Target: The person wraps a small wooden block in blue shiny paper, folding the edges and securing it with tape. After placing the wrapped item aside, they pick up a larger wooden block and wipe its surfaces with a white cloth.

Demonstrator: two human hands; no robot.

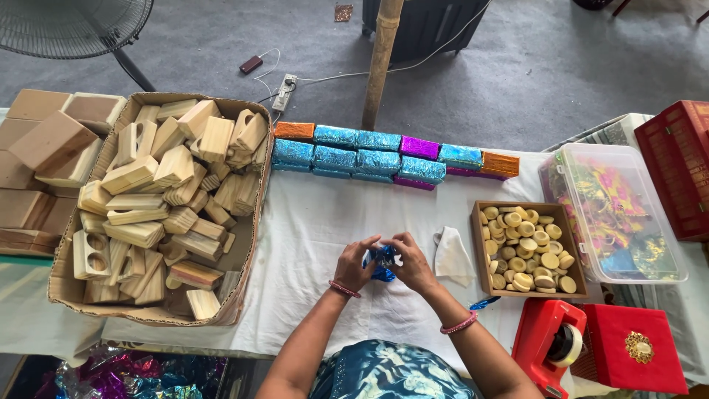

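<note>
Hands meet over the white cloth (325, 222): left hand (356, 264) and right hand (412, 262) both pinch a blue foil-wrapped piece (382, 260), beside a folded white rag (452, 257).

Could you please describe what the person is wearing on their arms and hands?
Both forearms are bare, with no sleeves in view. The left hand has a slim pink-red bangle at the wrist. The right hand has a similar pink beaded bangle, sitting further up the forearm. No gloves or watch show; whether there are rings is too small to tell. Blue patterned clothing shows at the bottom edge.
</note>
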